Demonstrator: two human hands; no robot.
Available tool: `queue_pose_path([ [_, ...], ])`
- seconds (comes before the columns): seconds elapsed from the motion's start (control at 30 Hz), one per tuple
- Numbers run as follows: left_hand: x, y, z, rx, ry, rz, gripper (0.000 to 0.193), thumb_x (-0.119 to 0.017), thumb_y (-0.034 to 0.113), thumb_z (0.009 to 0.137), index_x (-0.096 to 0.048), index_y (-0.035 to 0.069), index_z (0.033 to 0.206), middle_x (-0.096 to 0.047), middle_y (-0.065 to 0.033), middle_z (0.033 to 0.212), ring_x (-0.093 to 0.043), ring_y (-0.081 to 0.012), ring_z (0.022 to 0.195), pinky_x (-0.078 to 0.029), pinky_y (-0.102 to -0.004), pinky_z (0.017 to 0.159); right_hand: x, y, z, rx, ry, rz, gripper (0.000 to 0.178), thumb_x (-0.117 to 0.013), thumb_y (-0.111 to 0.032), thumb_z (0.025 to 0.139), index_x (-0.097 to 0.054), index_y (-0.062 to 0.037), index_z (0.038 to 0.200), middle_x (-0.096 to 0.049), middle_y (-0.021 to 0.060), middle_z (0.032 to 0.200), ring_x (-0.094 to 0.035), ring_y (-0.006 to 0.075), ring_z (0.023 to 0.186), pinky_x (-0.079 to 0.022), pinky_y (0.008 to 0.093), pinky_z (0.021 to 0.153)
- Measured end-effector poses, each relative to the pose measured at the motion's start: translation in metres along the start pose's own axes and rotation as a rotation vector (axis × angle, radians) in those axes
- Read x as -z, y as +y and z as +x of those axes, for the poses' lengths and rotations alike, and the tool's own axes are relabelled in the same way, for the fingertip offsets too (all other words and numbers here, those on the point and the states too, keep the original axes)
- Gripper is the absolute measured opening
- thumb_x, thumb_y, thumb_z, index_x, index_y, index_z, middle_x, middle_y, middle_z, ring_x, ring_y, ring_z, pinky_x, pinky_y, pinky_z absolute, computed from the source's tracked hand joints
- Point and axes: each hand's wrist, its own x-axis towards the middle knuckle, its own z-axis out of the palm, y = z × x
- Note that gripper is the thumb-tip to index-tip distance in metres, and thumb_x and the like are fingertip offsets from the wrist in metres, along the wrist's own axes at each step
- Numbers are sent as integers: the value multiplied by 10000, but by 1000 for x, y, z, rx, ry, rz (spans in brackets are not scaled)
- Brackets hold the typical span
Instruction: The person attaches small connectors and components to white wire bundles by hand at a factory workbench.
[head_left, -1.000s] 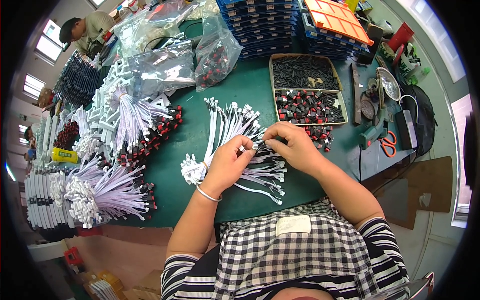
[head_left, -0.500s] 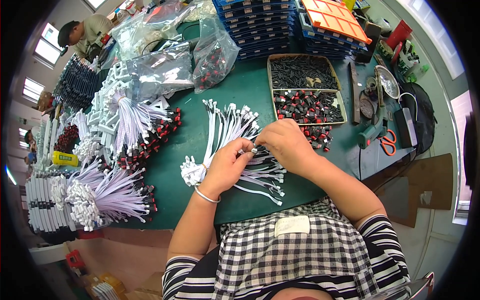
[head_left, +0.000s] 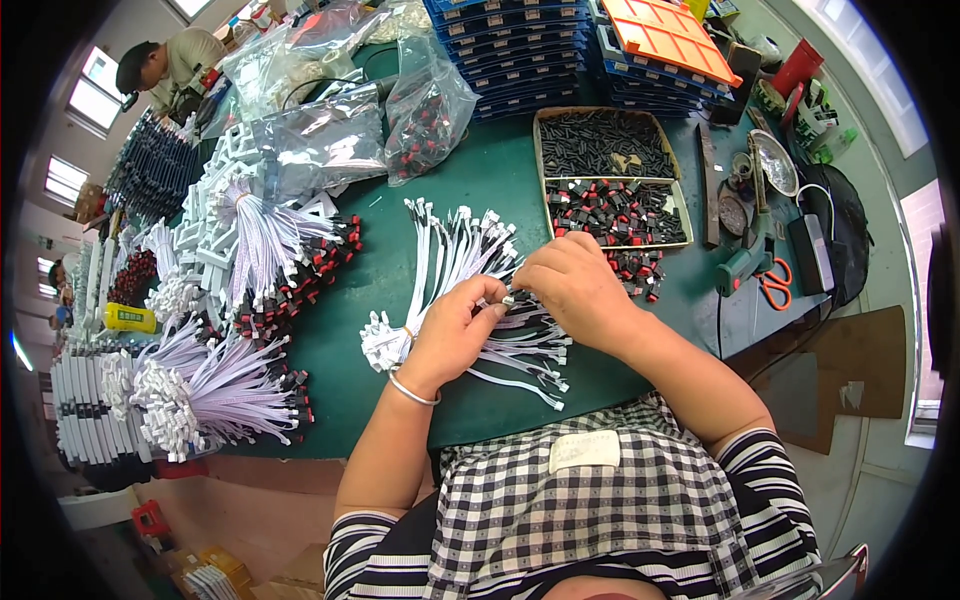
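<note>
A bundle of white ribbon cables lies fanned out on the green table, its banded end with white plugs to the left. Over the bundle, my left hand pinches one cable by its small white connector between thumb and forefinger. My right hand is bent with its fingertips drawn together right beside that connector. Whatever those fingertips hold is too small and too covered to make out. Loose cable ends with dark sleeves spread out below both hands.
Beyond my right hand sits a two-part box of short black tubes and red-black connectors, some spilled in front. Finished-looking cable bundles crowd the left. Blue trays are stacked behind. At right lie a green glue gun and orange-handled scissors.
My right hand has shifted very slightly up at the connector. My left hand stays in place with its pinch on the cable.
</note>
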Motion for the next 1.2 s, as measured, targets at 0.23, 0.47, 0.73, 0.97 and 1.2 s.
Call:
queue_pose_path([
  [0.23,1,5,0,8,-27,33,112,-577,23,886,-572,15,997,-569,9,853,-506,-65,766,-435,-218,693,2,-1,1,17,-20,-37,141,-627,-40,732,-647,-108,854,-616,15,871,-567,210,857,-386,355,822],
  [0.47,1,6,0,7,2,36,129,-605,53,849,-573,17,969,-620,-86,855,-590,-199,766,-467,-297,702,1,-3,1,83,-37,-69,173,-631,-42,709,-651,-106,868,-616,8,868,-566,205,855,-387,369,824],
  [0.73,3,5,-1,-22,14,21,120,-622,47,837,-588,19,948,-624,-79,834,-596,-183,738,-469,-284,670,7,-6,-4,-107,-135,277,238,-656,-57,754,-669,-105,986,-627,30,887,-570,218,881,-381,363,858],
  [0.97,3,0,-2,-26,10,39,130,-625,63,837,-586,21,954,-629,-90,844,-609,-196,752,-476,-294,685,-3,-6,-8,-231,-194,303,172,-683,-101,752,-641,-104,919,-627,36,903,-569,234,883,-374,367,863],
  [1.2,3,-1,-2,-107,19,117,109,-612,35,862,-578,15,963,-584,-17,847,-523,-81,720,-445,-227,642,-10,-12,-9,-235,-141,228,150,-681,-78,718,-576,-99,823,-616,12,934,-544,225,941,-366,378,875],
])
